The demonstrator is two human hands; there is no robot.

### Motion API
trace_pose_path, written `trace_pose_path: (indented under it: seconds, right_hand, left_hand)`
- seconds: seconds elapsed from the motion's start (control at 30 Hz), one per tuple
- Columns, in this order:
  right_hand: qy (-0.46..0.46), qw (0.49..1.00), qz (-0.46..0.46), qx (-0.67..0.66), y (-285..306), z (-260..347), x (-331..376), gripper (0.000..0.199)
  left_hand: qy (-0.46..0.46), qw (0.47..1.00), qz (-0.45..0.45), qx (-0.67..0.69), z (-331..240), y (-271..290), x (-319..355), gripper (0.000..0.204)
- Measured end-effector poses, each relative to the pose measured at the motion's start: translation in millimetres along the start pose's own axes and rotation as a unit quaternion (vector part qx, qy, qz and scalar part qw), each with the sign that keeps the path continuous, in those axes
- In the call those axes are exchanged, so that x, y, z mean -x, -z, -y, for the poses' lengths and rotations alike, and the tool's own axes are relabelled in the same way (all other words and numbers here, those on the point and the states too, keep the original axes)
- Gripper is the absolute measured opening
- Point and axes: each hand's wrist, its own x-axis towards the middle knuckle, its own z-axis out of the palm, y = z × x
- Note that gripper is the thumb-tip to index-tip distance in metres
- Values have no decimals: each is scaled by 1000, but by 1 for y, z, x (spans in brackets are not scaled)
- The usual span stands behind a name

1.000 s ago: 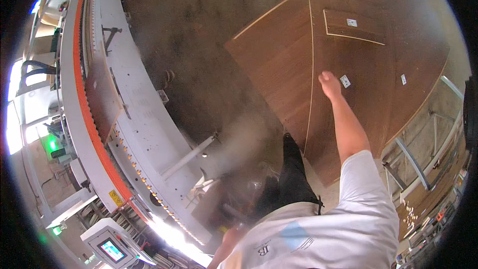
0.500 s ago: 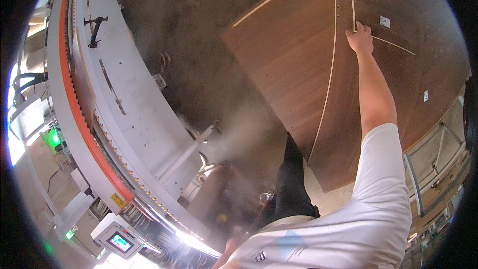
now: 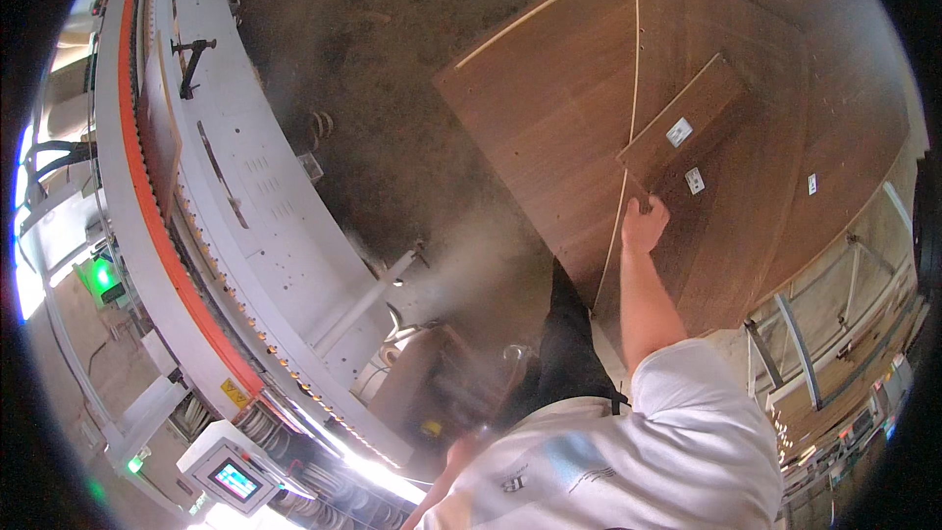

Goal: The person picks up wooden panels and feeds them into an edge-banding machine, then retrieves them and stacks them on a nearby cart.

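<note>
Our right hand (image 3: 645, 226) has its grip closed on the near corner of a small brown rectangular wooden panel (image 3: 687, 118), partly lifted off the stack of large brown boards (image 3: 549, 108); carrying remains. Left hand's grip: cannot tell.

machine: (image 3: 265, 236) long, white, with an orange strip, curving down the left side
panel on machine: (image 3: 160, 132) brown, standing on edge
screen: (image 3: 234, 479) small, lit, bottom left
green light: (image 3: 102, 275) far left
floor: (image 3: 392, 88) dusty
rack: (image 3: 814, 334) metal, lower right
</note>
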Motion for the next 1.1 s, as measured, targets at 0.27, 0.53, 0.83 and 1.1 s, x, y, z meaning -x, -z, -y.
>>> trace_pose_path:
  seconds: [0.27, 0.53, 0.83, 1.1]
  right_hand:
    - [-339, 561, 82, -750, -29, 35, 38, 79]
    - [-248, 631, 5, -735, 15, 32, 24, 47]
    - [89, 847, 125, -509, 151, -35, 141, 50]
    - [186, 813, 293, -467, 173, -34, 396, 48]
  left_hand:
    - [-33, 996, -33, 74, 14, -8, -8, 73]
    - [14, 999, 6, 44, 82, -66, -39, 76]
    - [-71, 958, -263, 90, 121, -24, 29, 47]
    - [-202, 940, -269, 53, 182, -2, 90, 54]
